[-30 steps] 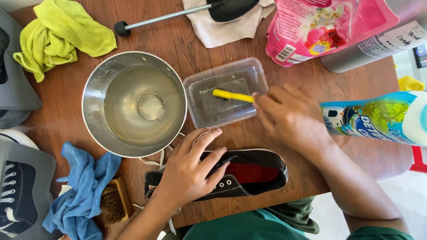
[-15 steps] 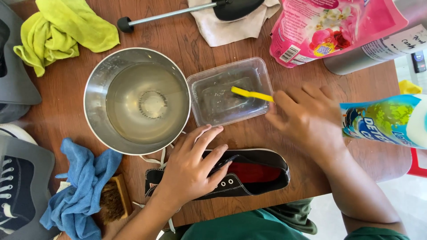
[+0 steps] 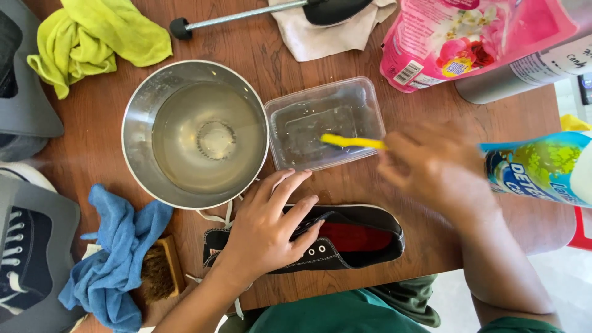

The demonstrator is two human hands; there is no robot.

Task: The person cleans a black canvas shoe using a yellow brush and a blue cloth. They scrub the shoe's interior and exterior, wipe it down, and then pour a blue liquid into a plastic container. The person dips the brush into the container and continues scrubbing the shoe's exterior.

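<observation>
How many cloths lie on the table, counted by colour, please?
Yellow-green cloth: 1
Blue cloth: 1
Off-white cloth: 1
Total: 3

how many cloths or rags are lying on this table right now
3. A yellow-green cloth lies at the top left, a beige cloth at the top centre under a dark tool, and a blue cloth at the bottom left beside a brush. Others may be out of frame.
</observation>
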